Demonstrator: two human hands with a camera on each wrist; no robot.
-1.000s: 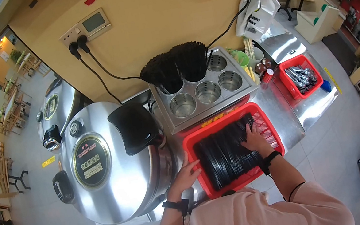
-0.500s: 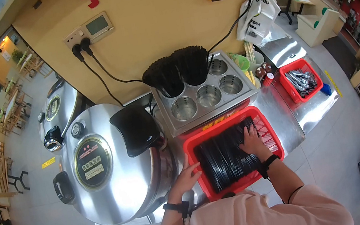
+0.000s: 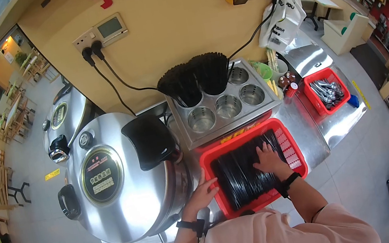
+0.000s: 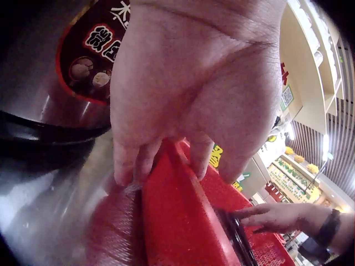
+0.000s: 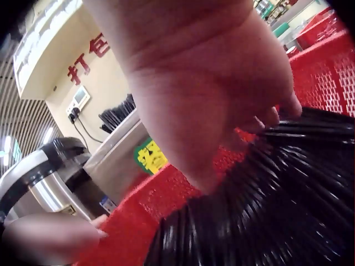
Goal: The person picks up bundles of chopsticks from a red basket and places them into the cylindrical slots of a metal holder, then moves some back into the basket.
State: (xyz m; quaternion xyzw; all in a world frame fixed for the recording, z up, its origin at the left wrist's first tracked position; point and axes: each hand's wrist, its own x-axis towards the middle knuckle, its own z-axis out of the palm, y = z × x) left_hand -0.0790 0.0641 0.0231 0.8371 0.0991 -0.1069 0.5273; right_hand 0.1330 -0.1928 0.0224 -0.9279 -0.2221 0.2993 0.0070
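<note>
A red plastic basket (image 3: pixel 289 131) stands in front of the person, holding a dense layer of glossy black chopsticks (image 3: pixel 241 183) lying side by side. At its left wall, the left hand (image 3: pixel 201 196) grips the rim, with fingers on both sides of the red wall in the left wrist view. The right hand (image 3: pixel 269 161) rests on top of the chopsticks, fingers spread. In the right wrist view its fingertips touch the glossy black surface (image 5: pixel 277 183), near the far basket wall.
Behind the basket is a steel holder (image 3: pixel 231 126) with round cups, two filled with upright black chopsticks (image 3: pixel 197 77). A large steel cooker (image 3: pixel 129 194) stands on the left. To the right, a smaller red basket (image 3: pixel 323 107) contains metal spoons (image 3: pixel 327 91).
The right hand has slid slightly left over the chopsticks, away from the basket's right wall. The left hand keeps its place on the rim. The head view has shifted slightly.
</note>
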